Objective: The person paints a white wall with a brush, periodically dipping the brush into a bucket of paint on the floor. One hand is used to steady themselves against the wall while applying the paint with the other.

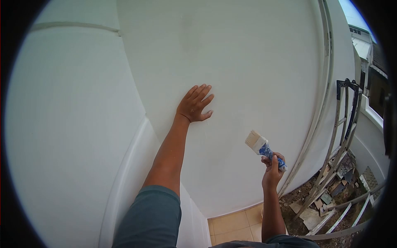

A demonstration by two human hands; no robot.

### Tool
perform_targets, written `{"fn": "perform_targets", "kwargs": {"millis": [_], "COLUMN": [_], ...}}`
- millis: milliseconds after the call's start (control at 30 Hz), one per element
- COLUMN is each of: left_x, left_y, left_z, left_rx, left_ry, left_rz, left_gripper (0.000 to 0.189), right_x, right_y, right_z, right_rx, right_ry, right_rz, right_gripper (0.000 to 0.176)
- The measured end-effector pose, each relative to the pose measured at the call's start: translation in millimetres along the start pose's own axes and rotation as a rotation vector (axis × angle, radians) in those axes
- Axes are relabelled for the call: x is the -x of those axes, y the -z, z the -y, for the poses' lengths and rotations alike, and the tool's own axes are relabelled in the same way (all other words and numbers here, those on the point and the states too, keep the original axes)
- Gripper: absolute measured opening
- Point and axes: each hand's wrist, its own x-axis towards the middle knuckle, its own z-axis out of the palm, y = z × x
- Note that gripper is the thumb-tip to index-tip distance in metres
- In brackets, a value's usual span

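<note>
My left hand [195, 103] lies flat against the white wall [248, 74], its fingers spread and nothing in it. Lower and to the right, my right hand [273, 167] is closed round the blue handle of a paintbrush [257, 142]. White paint is spattered over the handle, and the pale, broad bristles point up and left toward the wall. A faint grey smudge shows on the wall above my left hand.
A ladder [341, 124] leans at the right, beyond the wall's edge trim [324, 87]. Broken tiles and rubble [326, 198] cover the ground below it. Beige floor tiles [231, 221] lie underneath me. A white moulding [132, 153] runs along the left wall.
</note>
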Motion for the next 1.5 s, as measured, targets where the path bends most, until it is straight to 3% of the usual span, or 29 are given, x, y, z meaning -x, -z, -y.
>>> {"fn": "perform_targets", "kwargs": {"millis": [100,133,233,433,567,600,733,833,900,967,1033,1100,1167,1233,1267,1333,1367,1433,1500], "left_x": [0.8,0.9,3.0,0.9,5.3,0.9,4.0,14.6,18.9,15.9,19.6,24.1,26.9,26.8,26.7,25.6,26.6,27.9,25.2], "left_y": [-0.9,0.5,-1.4,-7.1,-6.2,-6.8,-18.9,-41.4,-53.5,-57.9,-61.4,-62.7,-64.6,-62.4,-61.7,-64.8,-65.1,-63.9,-66.0], "left_z": [-4.3,-5.2,-5.4,-13.3,-24.5,-21.6,-41.1,-81.4,-101.0,-106.6,-105.2,-107.7,-104.3,-105.4,-106.6,-105.0,-105.0,-105.6,-105.3], "left_rx": [-0.047,-0.053,-0.035,0.004,0.011,0.002,0.01,-0.028,-0.109,-0.159,-0.149,-0.124,-0.097,-0.06,-0.041,-0.048,-0.048,-0.022,-0.013], "left_ry": [0.049,0.053,0.058,0.118,0.174,0.182,0.402,0.632,0.677,0.695,0.697,0.705,0.709,0.705,0.703,0.711,0.709,0.693,0.702], "left_rz": [0.013,0.015,0.002,-0.067,-0.083,-0.097,-0.248,-0.437,-0.401,-0.381,-0.366,-0.365,-0.397,-0.433,-0.45,-0.452,-0.451,-0.468,-0.489], "left_gripper": [0.055,0.054,0.052,0.051,0.047,0.045,0.043,0.045,0.05,0.052,0.052,0.051,0.049,0.048,0.047,0.045,0.044,0.044,0.044], "right_x": [-23.0,-33.7,-40.2,-17.4,-40.9,-52.1,-92.8,-125.3,-159.7,-193.2,-189.5,-167.6,-124.6,-116.4,-122.3,-162.7,-194.1,-262.7,-314.3], "right_y": [33.4,39.8,38.6,21.6,32.3,35.7,40.1,17.2,10.6,1.5,-43.2,-86.0,-117.7,-124.7,-115.0,-96.1,-81.1,-40.1,-3.6], "right_z": [2.7,8.9,23.4,40.1,30.2,28.9,28.7,49.2,39.0,31.2,29.8,17.3,36.5,50.0,60.4,69.3,70.2,67.3,62.9], "right_rx": [-0.399,-0.532,-0.663,-0.538,-0.517,-0.467,-0.26,0.272,0.64,0.92,0.965,0.882,0.759,0.498,0.511,0.594,0.761,0.481,0.662], "right_ry": [-0.175,-0.33,-0.433,-0.53,-0.591,-0.575,-0.385,-0.145,0.215,0.743,0.764,0.766,0.59,0.606,0.355,0.227,0.296,0.389,0.726], "right_rz": [-0.211,-0.287,-0.199,-0.145,-0.149,-0.111,-0.07,-0.104,-0.139,-0.073,-0.021,0.303,0.681,1.001,1.001,0.793,0.559,0.171,-0.237], "right_gripper": [0.008,0.01,0.018,0.038,0.025,0.019,0.026,0.039,0.038,0.032,0.027,0.03,0.031,0.031,0.031,0.031,0.037,0.04,0.034]}}
